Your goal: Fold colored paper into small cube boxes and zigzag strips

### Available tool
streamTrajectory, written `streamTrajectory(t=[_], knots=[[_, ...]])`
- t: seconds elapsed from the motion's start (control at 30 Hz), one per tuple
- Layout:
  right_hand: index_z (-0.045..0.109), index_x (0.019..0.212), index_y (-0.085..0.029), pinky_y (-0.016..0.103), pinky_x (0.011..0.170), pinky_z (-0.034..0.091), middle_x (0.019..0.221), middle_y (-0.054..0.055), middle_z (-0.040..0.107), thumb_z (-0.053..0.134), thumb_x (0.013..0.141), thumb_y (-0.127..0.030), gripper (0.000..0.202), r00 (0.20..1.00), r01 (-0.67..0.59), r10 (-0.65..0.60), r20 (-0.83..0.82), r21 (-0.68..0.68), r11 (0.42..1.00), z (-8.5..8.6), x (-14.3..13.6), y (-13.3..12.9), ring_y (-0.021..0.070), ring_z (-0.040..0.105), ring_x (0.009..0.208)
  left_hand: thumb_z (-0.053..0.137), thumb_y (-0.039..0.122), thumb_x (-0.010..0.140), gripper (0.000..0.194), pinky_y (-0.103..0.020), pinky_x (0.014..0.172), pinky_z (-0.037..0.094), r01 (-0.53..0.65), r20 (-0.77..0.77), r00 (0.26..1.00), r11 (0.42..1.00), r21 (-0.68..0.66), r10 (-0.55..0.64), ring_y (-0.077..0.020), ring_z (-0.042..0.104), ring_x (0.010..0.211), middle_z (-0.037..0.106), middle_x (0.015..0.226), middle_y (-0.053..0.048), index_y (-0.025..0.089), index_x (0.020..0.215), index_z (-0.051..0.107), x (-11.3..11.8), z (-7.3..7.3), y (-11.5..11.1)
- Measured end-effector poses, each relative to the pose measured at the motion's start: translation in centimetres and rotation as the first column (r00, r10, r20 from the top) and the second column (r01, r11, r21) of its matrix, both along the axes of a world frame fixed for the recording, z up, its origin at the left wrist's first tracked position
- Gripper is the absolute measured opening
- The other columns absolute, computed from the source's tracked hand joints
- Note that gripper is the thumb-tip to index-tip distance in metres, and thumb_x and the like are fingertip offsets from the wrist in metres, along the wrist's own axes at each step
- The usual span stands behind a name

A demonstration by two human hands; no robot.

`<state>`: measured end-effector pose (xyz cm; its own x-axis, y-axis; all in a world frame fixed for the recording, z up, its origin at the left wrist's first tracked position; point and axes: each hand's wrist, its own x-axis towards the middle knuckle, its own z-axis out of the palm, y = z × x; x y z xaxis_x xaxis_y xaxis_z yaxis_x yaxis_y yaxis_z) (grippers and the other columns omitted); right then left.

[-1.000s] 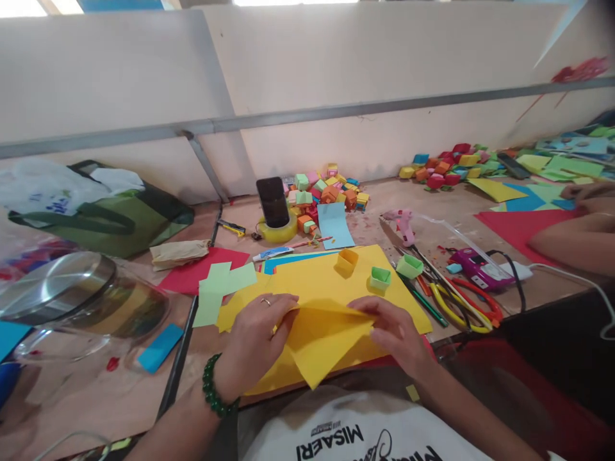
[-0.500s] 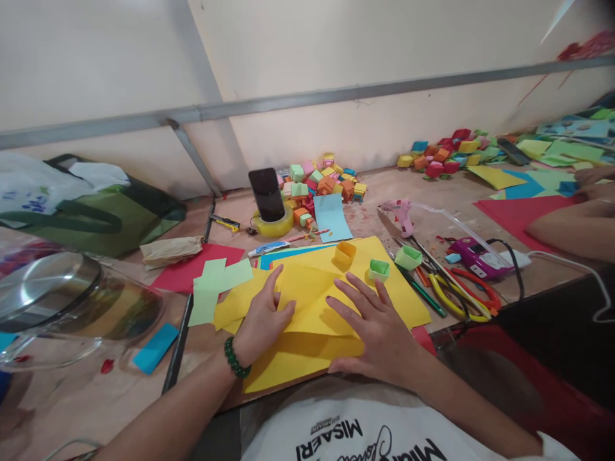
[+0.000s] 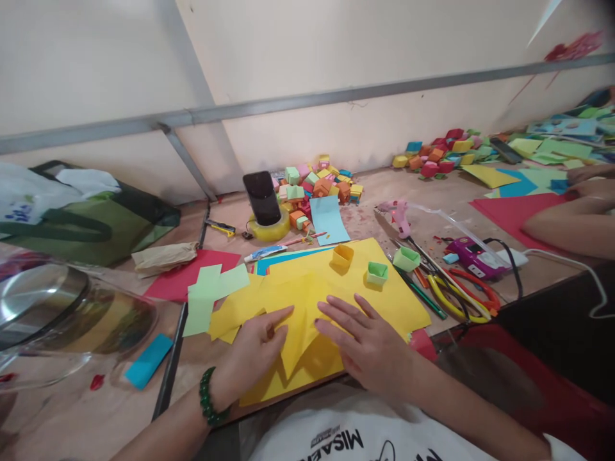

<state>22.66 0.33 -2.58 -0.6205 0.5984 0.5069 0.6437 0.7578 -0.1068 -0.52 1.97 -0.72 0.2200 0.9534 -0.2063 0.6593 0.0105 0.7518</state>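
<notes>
A creased sheet of yellow paper (image 3: 298,320) rises in a ridge between my hands, on top of a larger yellow sheet (image 3: 401,310). My left hand (image 3: 252,355), with a green bead bracelet on the wrist, touches its left side, index finger stretched out. On the right side, my right hand (image 3: 369,346) lies with fingers spread over the paper. Beyond the fingers stand a small open yellow-orange paper box (image 3: 343,257) and a green one (image 3: 377,273). Another green box (image 3: 406,258) sits by the sheet's right edge. The paper's lower edge is partly hidden by my hands.
To the right are scissors (image 3: 439,298), a pink glue gun (image 3: 400,216) and a purple device (image 3: 480,257) with a cable. A phone (image 3: 262,198) stands in a tape roll (image 3: 270,230) near piled paper cubes. A glass jug (image 3: 115,314) is left. Another person's arm (image 3: 571,224) rests at right.
The yellow paper has turned and now shows a raised crease pointing toward me. My left hand has shifted down-left; my right hand has moved slightly, its fingers closer together. The view has shifted slightly.
</notes>
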Motion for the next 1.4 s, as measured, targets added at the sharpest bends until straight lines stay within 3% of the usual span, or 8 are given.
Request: streamTrajectory(t=[0.17, 0.37, 0.57, 0.77, 1.0, 1.13, 1.27, 1.4], knots=[[0.063, 0.095, -0.019, 0.046, 0.106, 0.035, 0.096, 0.006, 0.071, 0.045, 0.090, -0.009, 0.021, 0.999, 0.008, -0.007, 0.043, -0.026, 1.000, -0.9, 0.7, 0.3, 0.0201, 0.059, 0.110, 0.050, 0.045, 0.078, 0.056, -0.020, 0.044, 0.024, 0.061, 0.132, 0.990, 0.983, -0.175, -0.038, -0.0093, 0.028, 0.049, 0.038, 0.050, 0.006, 0.011, 0.121, 0.063, 0.3, 0.2, -0.6], [0.053, 0.126, -0.019, 0.045, 0.109, 0.032, 0.132, 0.009, 0.058, 0.038, 0.085, -0.001, 0.047, 0.993, -0.058, 0.057, 0.106, 0.000, 0.998, 0.3, 1.3, 0.0, 0.0200, 0.042, 0.132, 0.059, 0.038, 0.075, 0.045, -0.023, 0.052, 0.040, 0.062, 0.174, 0.984, 0.979, -0.193, -0.028, -0.0125, 0.045, 0.058, 0.061, 0.066, 0.000, 0.018, 0.115, 0.068, 0.2, 0.8, -1.0], [0.064, 0.093, -0.016, 0.048, 0.108, 0.033, 0.118, 0.009, 0.066, 0.043, 0.089, -0.007, 0.023, 0.992, -0.076, 0.075, 0.104, 0.008, 0.997, 0.3, 1.7, 0.7, 0.0230, 0.047, 0.128, 0.060, 0.025, 0.071, 0.055, -0.033, 0.080, 0.051, 0.150, 0.254, 0.965, 0.923, -0.356, -0.059, -0.0193, 0.061, 0.084, 0.070, 0.101, -0.008, 0.016, 0.125, 0.059, 0.7, 2.1, -1.5], [0.049, 0.129, -0.017, 0.045, 0.104, 0.038, 0.130, 0.012, 0.058, 0.047, 0.086, -0.016, 0.043, 0.978, -0.167, 0.178, 0.108, -0.107, 0.980, 1.5, 0.9, -0.4, 0.0226, 0.048, 0.126, 0.056, 0.021, 0.070, 0.054, -0.038, 0.090, 0.049, 0.376, 0.573, 0.813, 0.843, -0.385, -0.101, -0.0207, 0.064, 0.093, 0.071, 0.101, -0.007, 0.019, 0.124, 0.058, 1.5, 1.7, -1.6], [0.063, 0.098, -0.014, 0.038, 0.091, 0.049, 0.100, 0.010, 0.071, 0.047, 0.089, -0.009, 0.019, 0.988, -0.130, 0.135, 0.075, -0.073, 0.989, -0.9, 1.1, 0.2, 0.0205, 0.063, 0.099, 0.048, 0.017, 0.077, 0.047, -0.032, 0.076, 0.052, 0.312, 0.079, 0.950, 0.935, -0.167, -0.303, -0.0212, 0.066, 0.085, 0.072, 0.094, -0.007, 0.022, 0.123, 0.059, 0.9, 1.8, -2.3], [0.064, 0.094, -0.014, 0.034, 0.082, 0.053, 0.097, 0.009, 0.071, 0.052, 0.085, -0.009, 0.016, 0.992, -0.123, 0.126, 0.006, -0.179, 0.976, -1.1, 1.3, 0.2, 0.0192, 0.064, 0.091, 0.056, 0.016, 0.077, 0.041, -0.040, 0.073, 0.049, 0.389, -0.561, 0.784, 0.915, 0.108, -0.267, -0.0272, 0.062, 0.084, 0.068, 0.093, -0.010, 0.025, 0.116, 0.062, 0.9, 2.4, -3.0], [0.066, 0.094, -0.018, 0.029, 0.077, 0.054, 0.098, 0.006, 0.071, 0.049, 0.087, -0.011, 0.020, 0.995, -0.097, 0.085, -0.049, -0.358, 0.929, -0.3, 1.4, 0.2, 0.0172, 0.063, 0.093, 0.057, 0.022, 0.082, 0.022, -0.041, 0.085, 0.044, 0.566, -0.551, 0.758, 0.772, 0.290, -0.349, -0.0257, 0.058, 0.096, 0.064, 0.106, -0.009, 0.025, 0.102, 0.064, 1.9, 1.6, -2.8], [0.064, 0.082, -0.020, 0.026, 0.067, 0.051, 0.081, 0.004, 0.069, 0.047, 0.093, -0.020, 0.020, 0.999, -0.004, -0.015, -0.037, -0.470, 0.883, 0.1, 1.5, 0.7, 0.0159, 0.063, 0.079, 0.045, 0.019, 0.086, 0.020, -0.028, 0.064, 0.039, 0.407, -0.371, 0.874, 0.891, 0.202, -0.315, -0.0172, 0.056, 0.068, 0.062, 0.071, -0.003, 0.019, 0.072, 0.059, 2.4, 0.1, -1.1]])
